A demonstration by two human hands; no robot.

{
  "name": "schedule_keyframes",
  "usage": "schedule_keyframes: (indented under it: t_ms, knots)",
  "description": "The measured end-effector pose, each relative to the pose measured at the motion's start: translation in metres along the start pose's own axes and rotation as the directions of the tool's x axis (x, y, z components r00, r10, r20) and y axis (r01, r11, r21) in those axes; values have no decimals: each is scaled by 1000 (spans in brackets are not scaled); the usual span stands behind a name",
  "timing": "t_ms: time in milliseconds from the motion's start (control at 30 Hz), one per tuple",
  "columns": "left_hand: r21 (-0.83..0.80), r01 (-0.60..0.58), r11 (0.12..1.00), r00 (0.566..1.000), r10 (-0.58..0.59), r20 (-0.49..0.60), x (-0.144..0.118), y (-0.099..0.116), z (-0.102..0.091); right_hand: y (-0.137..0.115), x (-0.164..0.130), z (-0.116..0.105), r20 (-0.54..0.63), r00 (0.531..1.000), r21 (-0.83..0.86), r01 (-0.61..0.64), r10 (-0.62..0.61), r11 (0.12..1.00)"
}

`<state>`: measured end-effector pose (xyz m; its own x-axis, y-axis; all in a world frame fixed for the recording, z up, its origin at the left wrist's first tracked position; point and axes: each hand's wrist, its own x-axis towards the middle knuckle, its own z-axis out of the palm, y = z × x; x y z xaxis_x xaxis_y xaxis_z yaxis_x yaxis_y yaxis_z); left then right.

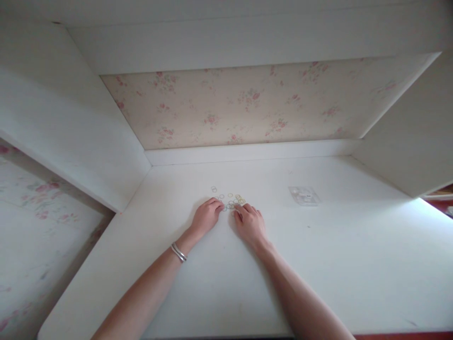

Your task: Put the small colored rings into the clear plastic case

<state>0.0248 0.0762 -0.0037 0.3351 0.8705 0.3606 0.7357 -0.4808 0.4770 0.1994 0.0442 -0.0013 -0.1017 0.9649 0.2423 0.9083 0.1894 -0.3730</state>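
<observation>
Several small thin rings [230, 198], silver and yellow, lie scattered on a white desk [339, 255]. My left hand [206, 217] rests palm down at the left of the rings, fingers curled, fingertips touching the nearest ones. My right hand [249, 223] lies palm down just right of them, its fingertips among the rings. Whether either hand pinches a ring is too small to tell. A silver bracelet [179, 252] sits on my left wrist.
A small clear plastic bag [304, 195] lies on the desk to the right of the rings. White side panels [71, 127] enclose the desk on both sides, with floral wallpaper [240, 106] at the back. The desk's left edge drops off by a floral surface [38, 222].
</observation>
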Motion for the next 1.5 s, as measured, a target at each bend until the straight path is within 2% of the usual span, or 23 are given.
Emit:
schedule_keyframes:
  t_ms: [133, 267, 400, 533, 667, 733, 800, 933, 1100, 1333, 1500]
  knots:
    - [-103, 38, 994, 995, -48, -92, 2, -5, -6, 4, 0, 0, -7, 1000, 46, -17, 18, 999]
    - [-98, 57, 994, 993, -67, -96, -15, -1, -23, 6, 0, 1, -14, 1000, 85, 0, 1, 996]
    - [-61, 82, 995, 995, -86, -55, -44, 6, -39, 8, 1, 3, -26, 1000, 140, 0, 4, 990]
    - [-15, 102, 995, 995, -102, 22, -65, 3, -43, 8, -1, 3, -52, 999, 184, 0, 10, 983]
    - [-60, 132, 989, 982, -123, 141, -70, 0, -44, 4, -6, 2, -23, 992, 156, 124, -122, 980]
    - [-103, 148, 984, 980, -132, 146, -70, -2, -45, 2, -8, 1, 15, 984, 93, 175, -177, 980]
    - [-168, 174, 970, 981, -157, 110, -69, -4, -46, 0, -8, 2, 19, 989, 30, 149, -150, 988]
    - [-356, 302, 884, 951, -305, 51, -67, -12, -47, -2, -7, 3, -20, 998, -27, 54, -54, 998]
    - [-515, 459, 724, 873, -476, 108, -64, -21, -54, -10, -11, 4, 7, 996, -43, 94, -94, 995]
    - [-636, 493, 594, 826, -548, 129, -64, -22, -63, -35, -10, 11, 33, 997, -38, 74, -72, 997]
    - [-658, 490, 572, 824, -551, 134, -65, -21, -64, -39, -15, 16, 36, 996, -31, 78, -77, 996]
